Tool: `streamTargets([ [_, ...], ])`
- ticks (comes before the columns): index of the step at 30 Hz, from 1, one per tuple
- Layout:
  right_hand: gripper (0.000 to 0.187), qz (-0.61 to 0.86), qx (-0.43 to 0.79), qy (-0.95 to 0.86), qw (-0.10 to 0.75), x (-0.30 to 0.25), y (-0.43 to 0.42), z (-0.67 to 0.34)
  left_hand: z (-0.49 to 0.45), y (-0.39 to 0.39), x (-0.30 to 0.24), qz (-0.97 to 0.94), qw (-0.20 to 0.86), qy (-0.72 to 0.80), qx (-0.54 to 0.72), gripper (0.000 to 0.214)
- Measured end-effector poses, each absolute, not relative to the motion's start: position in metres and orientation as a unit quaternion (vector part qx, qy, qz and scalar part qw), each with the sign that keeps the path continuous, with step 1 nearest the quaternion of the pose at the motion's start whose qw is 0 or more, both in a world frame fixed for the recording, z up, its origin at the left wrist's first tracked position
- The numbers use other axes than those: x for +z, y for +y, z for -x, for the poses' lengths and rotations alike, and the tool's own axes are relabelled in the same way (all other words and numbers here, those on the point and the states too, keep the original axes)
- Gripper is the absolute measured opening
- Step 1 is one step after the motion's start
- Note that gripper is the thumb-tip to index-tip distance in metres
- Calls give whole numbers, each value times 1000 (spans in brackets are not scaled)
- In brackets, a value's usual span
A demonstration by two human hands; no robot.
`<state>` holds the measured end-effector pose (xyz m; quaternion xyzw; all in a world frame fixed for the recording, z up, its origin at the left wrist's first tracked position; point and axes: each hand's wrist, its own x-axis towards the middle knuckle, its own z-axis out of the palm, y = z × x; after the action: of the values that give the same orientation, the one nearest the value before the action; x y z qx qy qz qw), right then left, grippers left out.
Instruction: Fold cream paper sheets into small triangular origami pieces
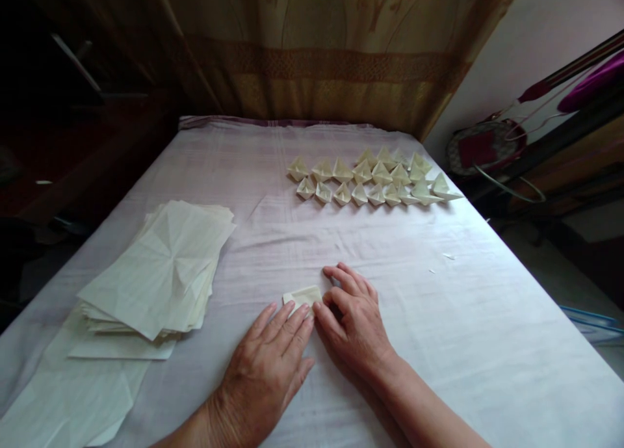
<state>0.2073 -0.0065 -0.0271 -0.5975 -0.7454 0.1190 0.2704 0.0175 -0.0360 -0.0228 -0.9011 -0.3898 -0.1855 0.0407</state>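
Observation:
A small folded piece of paper [303, 294] lies flat on the cloth in front of me, pale and roughly rectangular. My left hand [273, 367] rests over its near side, fingers stretched out flat and pressing down, hiding part of it. At the paper's right edge, my right hand [358, 321] has its thumb and bent index finger on the corner, while its other fingers reach forward over the cloth. Farther off to the right stand rows of folded paper boats [342, 193], several in each row. Left of my hands is a stack of creased paper sheets [166, 272].
A pale checked cloth [234, 383] covers the table. More loose sheets [73, 396] lie at the near left. Tiny paper scraps [448, 257] are on the right. Behind hangs a brown curtain [316, 64]; a bag [487, 145] is beyond the right edge.

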Motion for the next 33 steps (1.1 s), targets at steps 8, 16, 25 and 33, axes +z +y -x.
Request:
streamTargets([
  [8,16,598,105,-748,268,-28,-7,-207,-17,-33,-20,904,45,-384,-180,39],
  [16,17,599,102,-748,266,-29,-6,-207,-17,-34,-22,902,30,-389,-184,40],
  [25,17,601,106,-746,266,-28,-6,-207,-17,-34,-22,902,13,-390,-184,41],
  [33,15,601,106,-746,268,-29,-7,-207,-17,-33,-21,904,15,-389,-178,42],
])
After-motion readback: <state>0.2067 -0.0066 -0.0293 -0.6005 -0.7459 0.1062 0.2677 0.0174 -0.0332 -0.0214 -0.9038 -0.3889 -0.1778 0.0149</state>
